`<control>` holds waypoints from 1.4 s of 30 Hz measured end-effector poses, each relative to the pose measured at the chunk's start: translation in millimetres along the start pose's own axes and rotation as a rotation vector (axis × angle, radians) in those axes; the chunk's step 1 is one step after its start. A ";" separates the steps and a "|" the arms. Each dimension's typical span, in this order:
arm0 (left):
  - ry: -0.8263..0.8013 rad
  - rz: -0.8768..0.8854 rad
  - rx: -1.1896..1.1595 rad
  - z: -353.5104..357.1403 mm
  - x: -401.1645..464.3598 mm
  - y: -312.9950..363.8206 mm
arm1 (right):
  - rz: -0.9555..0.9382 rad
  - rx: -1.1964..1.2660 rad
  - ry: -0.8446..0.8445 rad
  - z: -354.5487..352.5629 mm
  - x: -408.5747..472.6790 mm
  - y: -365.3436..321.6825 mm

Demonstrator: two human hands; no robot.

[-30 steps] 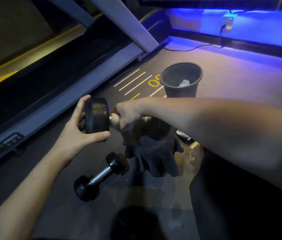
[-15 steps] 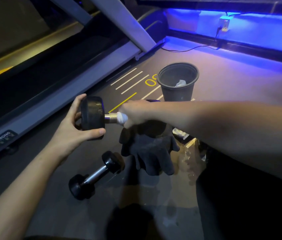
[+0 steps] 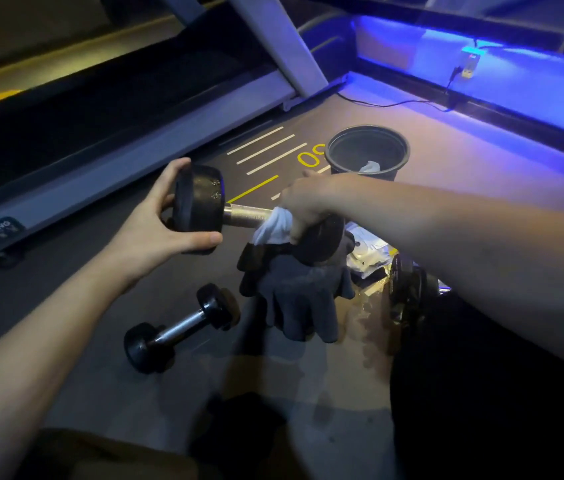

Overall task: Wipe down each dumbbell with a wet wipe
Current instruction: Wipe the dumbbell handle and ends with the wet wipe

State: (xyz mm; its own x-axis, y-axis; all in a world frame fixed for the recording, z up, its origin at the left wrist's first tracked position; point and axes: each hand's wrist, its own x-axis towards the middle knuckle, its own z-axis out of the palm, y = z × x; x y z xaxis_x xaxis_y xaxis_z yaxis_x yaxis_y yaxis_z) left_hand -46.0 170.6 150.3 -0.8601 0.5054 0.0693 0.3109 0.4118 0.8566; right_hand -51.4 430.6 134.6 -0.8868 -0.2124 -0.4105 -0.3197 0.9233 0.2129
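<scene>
I hold a black dumbbell (image 3: pixel 201 209) with a silver handle level above the floor. My left hand (image 3: pixel 159 230) grips its left head, thumb under and fingers over the top. My right hand (image 3: pixel 308 206) wraps a white wet wipe (image 3: pixel 273 226) around the handle beside the right head. A dark glove (image 3: pixel 297 292) hangs down from under my right hand. A smaller dumbbell (image 3: pixel 183 327) lies on the floor below. Another black weight (image 3: pixel 408 285) shows partly under my right forearm.
A black bin (image 3: pixel 367 154) with a crumpled white wipe inside stands on the floor behind my right hand. A treadmill frame (image 3: pixel 128 161) runs along the left. A white packet (image 3: pixel 370 251) lies under my right arm. A cable (image 3: pixel 394 103) crosses the blue-lit back edge.
My right hand has slid the wipe along the handle from the left head toward the right head, baring the silver bar. The left hand kept its grip.
</scene>
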 end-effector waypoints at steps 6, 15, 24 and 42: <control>-0.032 0.016 -0.017 -0.8 0.7 -1.6 | -0.092 0.341 0.071 4.1 -8.1 17.3; -0.004 -0.003 -0.054 0.4 2.0 0.1 | 0.074 0.559 0.434 -2.3 -18.1 -0.7; -0.003 -0.017 -0.039 -0.4 -0.3 1.6 | 0.025 0.344 0.322 9.9 -12.7 5.6; 0.038 0.009 0.011 9.2 -7.5 9.0 | -0.032 0.356 0.140 14.1 -3.7 22.9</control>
State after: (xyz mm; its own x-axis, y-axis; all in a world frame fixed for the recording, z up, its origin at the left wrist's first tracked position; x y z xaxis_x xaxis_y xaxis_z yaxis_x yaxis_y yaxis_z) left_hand -33.1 177.5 152.7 -0.8720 0.4799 0.0967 0.3231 0.4158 0.8501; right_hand -50.7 457.1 128.5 -0.9232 -0.2616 -0.2815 -0.2337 0.9637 -0.1290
